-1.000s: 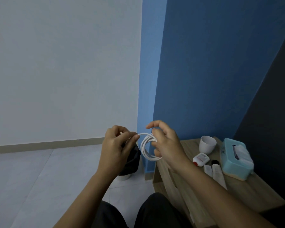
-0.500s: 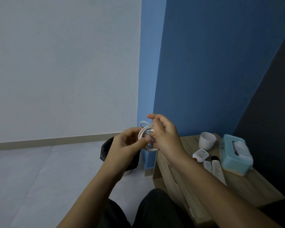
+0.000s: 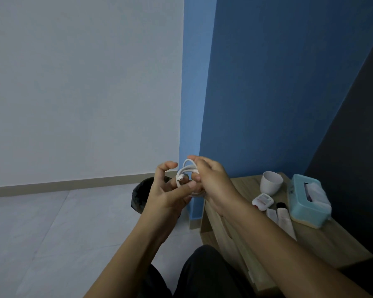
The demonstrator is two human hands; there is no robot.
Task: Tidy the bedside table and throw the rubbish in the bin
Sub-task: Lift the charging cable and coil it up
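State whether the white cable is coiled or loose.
Coiled: the white cable sits in bunched loops held between the left hand and right hand.

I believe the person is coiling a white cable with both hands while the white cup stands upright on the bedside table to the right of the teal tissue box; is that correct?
Not quite: in the head view the white cup stands to the left of the teal tissue box, not the right. The rest holds: both hands, left hand and right hand, hold the coiled white cable, and the cup stands upright on the bedside table.
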